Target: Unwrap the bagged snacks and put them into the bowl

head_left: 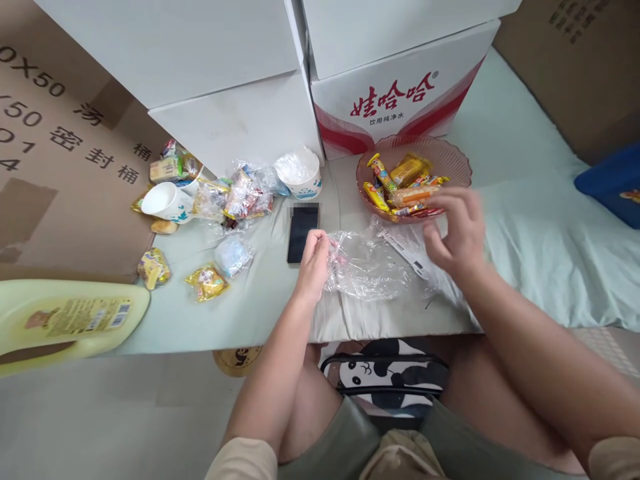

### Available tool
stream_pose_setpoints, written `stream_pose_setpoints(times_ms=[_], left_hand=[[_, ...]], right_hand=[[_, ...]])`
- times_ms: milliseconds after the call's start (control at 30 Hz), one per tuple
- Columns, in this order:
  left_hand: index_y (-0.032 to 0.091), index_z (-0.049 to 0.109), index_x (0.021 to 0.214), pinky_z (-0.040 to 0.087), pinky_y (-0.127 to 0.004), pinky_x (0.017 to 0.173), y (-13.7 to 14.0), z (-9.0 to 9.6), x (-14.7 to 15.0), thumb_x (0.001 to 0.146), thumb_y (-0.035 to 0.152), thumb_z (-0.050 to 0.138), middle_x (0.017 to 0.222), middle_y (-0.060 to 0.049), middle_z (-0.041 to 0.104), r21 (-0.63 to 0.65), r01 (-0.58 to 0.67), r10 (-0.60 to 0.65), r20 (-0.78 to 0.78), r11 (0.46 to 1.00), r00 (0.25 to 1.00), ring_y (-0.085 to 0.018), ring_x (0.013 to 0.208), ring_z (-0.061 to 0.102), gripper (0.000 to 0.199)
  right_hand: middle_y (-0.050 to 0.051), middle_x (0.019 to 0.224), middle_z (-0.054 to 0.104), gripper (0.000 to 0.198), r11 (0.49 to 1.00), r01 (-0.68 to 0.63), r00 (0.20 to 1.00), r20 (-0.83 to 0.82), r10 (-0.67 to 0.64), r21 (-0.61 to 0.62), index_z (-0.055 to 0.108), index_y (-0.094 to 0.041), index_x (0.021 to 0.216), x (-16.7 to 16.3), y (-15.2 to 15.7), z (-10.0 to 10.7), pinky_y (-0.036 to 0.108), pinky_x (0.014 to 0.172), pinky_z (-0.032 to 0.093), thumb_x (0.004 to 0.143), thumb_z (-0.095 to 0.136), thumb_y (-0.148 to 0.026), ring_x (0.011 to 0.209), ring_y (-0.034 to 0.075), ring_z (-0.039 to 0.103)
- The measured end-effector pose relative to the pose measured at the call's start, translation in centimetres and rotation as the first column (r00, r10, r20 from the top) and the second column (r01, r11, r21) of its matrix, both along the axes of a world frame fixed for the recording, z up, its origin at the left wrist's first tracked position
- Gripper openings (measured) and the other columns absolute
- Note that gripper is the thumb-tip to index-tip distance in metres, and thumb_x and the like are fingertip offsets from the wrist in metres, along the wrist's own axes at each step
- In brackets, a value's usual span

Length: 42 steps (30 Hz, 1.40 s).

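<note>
My left hand point(314, 265) is closed on the left edge of a clear plastic bag point(373, 270), which lies crumpled on the green cloth. My right hand point(457, 233) is raised over the front right rim of a pink glass bowl point(465, 167), slightly blurred. Its thumb and fingers are apart, with nothing seen between them. Several yellow-wrapped snack sticks point(383, 177) and an orange-banded sausage point(415, 195) lie in the bowl. Just beyond my left hand rests a black phone point(303, 233). A white printed wrapper point(405, 252) lies between the bag and my right hand.
White cartons point(400, 100) stand behind the bowl. At the left are paper cups point(167, 202), a heap of packaged snacks point(247, 193) and loose packets point(207, 282). A yellow bottle point(75, 323) is at the near left edge, a blue container point(613, 183) at the far right.
</note>
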State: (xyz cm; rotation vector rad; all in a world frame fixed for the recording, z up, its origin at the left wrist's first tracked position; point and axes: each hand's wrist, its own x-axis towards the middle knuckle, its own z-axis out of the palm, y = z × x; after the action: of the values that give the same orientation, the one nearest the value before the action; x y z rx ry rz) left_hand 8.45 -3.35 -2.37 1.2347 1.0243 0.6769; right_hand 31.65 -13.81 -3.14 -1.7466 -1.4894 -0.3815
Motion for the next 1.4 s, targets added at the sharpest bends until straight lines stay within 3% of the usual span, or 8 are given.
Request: stream_pose_setpoints(times_ms=[200, 533, 700, 833, 933, 1033, 1267, 1400], left_hand=[[0.026, 0.042, 0.099, 0.027, -0.019, 0.042, 0.1, 0.3, -0.2, 0.093, 0.058, 0.050, 0.091, -0.002, 0.068, -0.067, 0.148, -0.148, 0.007, 0.987, 0.989, -0.016, 0.068, 0.068, 0.034], [0.027, 0.059, 0.126, 0.048, -0.029, 0.080, 2.0, -0.6, -4.3, 0.068, 0.037, 0.082, 0.110, -0.003, 0.070, 0.450, 0.380, -0.122, -0.504, 0.808, 0.855, -0.016, 0.085, 0.063, 0.064], [0.023, 0.058, 0.107, 0.047, -0.025, 0.063, 3.9, -0.3, -4.7, 0.077, 0.036, 0.068, 0.083, 0.000, 0.067, 0.388, -0.079, 0.147, -0.150, 0.918, 0.978, -0.011, 0.062, 0.060, 0.034], [0.022, 0.055, 0.093, 0.048, -0.023, 0.063, 2.9, 0.7, -4.4, 0.079, 0.030, 0.066, 0.077, 0.002, 0.058, 0.608, -0.373, 0.446, 0.035, 0.701, 0.894, -0.011, 0.064, 0.059, 0.019], [0.022, 0.063, 0.089, 0.054, -0.031, 0.079, -0.4, 1.4, -3.3, 0.085, 0.026, 0.063, 0.081, -0.002, 0.066, 0.757, 0.118, 0.074, -0.215, 0.642, 0.974, -0.017, 0.078, 0.066, 0.005], [0.024, 0.069, 0.084, 0.054, -0.038, 0.091, -3.0, 1.9, -2.6, 0.090, 0.026, 0.058, 0.084, -0.004, 0.072, 0.622, 0.632, -0.322, -0.546, 0.462, 0.773, -0.022, 0.088, 0.070, 0.012], [0.024, 0.071, 0.107, 0.054, -0.028, 0.059, -2.4, 1.0, -6.0, 0.095, 0.027, 0.048, 0.079, -0.001, 0.077, 0.063, 0.697, -0.536, -0.591, 0.714, 0.603, -0.016, 0.057, 0.070, 0.026], [0.023, 0.073, 0.101, 0.055, -0.027, 0.066, -2.1, 0.8, -6.9, 0.091, 0.027, 0.059, 0.083, -0.002, 0.077, 0.346, 0.560, -0.287, -0.594, 0.752, 0.752, -0.016, 0.069, 0.071, 0.018]], right_hand=[[0.009, 0.103, 0.074, 0.029, 0.807, -0.518, 0.853, -0.102, 0.511, -0.283, 0.066, -0.022, 0.111, -5.0, -1.4, -1.9, 0.036, 0.086, 0.055, 0.092, 0.047, -0.011, 0.098, 0.022, 0.068], [0.021, 0.161, 0.041, 0.077, 0.683, -0.330, 0.902, -0.004, 0.432, -0.651, 0.049, -0.022, 0.153, -5.1, -2.1, -2.2, 0.065, 0.115, 0.034, 0.080, 0.070, -0.033, 0.145, 0.045, 0.042], [0.018, 0.165, 0.036, 0.094, 0.665, -0.348, 0.893, -0.019, 0.449, -0.661, 0.044, -0.031, 0.156, -5.2, -2.4, -3.0, 0.071, 0.114, 0.030, 0.070, 0.081, -0.046, 0.149, 0.054, 0.031], [0.020, 0.167, 0.030, 0.107, 0.655, -0.368, 0.891, -0.047, 0.452, -0.659, 0.042, -0.033, 0.157, -5.6, -2.5, -3.0, 0.077, 0.112, 0.026, 0.063, 0.086, -0.057, 0.149, 0.059, 0.024], [0.023, 0.168, 0.026, 0.117, 0.627, -0.363, 0.892, -0.061, 0.449, -0.689, 0.043, -0.031, 0.157, -6.1, -2.7, -2.8, 0.081, 0.111, 0.022, 0.055, 0.087, -0.069, 0.149, 0.063, 0.020], [0.024, 0.167, 0.028, 0.109, 0.599, -0.358, 0.888, -0.063, 0.455, -0.717, 0.050, -0.027, 0.154, -6.3, -3.1, -2.8, 0.081, 0.111, 0.022, 0.060, 0.083, -0.072, 0.149, 0.062, 0.019], [0.014, 0.152, 0.056, 0.043, 0.670, -0.361, 0.903, -0.064, 0.425, -0.649, 0.064, -0.023, 0.138, -5.5, -2.9, -1.9, 0.060, 0.112, 0.041, 0.102, 0.047, -0.040, 0.144, 0.039, 0.047], [0.018, 0.130, 0.069, 0.040, 0.745, -0.284, 0.950, -0.072, 0.304, -0.603, 0.064, -0.013, 0.131, -5.9, -2.1, -1.3, 0.052, 0.099, 0.052, 0.100, 0.050, -0.033, 0.118, 0.035, 0.066]])
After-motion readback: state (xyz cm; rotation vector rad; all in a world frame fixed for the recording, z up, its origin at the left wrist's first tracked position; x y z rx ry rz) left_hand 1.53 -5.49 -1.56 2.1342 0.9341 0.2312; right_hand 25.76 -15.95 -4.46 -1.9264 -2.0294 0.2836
